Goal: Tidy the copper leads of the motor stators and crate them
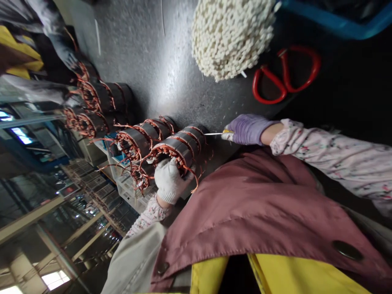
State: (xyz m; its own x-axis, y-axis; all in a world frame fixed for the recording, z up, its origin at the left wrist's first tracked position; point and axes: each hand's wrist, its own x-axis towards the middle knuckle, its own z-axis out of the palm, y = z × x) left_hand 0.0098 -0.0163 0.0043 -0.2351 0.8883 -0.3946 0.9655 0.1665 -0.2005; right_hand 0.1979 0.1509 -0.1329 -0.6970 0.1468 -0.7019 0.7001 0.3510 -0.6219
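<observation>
My left hand [170, 181], in a white knit glove, grips the wound end of a motor stator [179, 147] with copper windings and a dark steel core. My right hand [248, 130], in a purple glove, holds a yellow-handled pick [227, 132]. Its thin steel shaft points at the far end of that stator, and its tip meets the core's edge or comes very close. Right beside the held stator lies a second wound stator [134, 141]. Loose copper wire ends stick out around both.
Two more stators [104, 98] lie on the grey workbench [147, 53], near a co-worker's sleeved arm [58, 49]. A mass of white knotted cord [232, 38], red-handled scissors [284, 73] and a blue rim [337, 20] lie beyond. White crates [131, 192] stand below the bench edge.
</observation>
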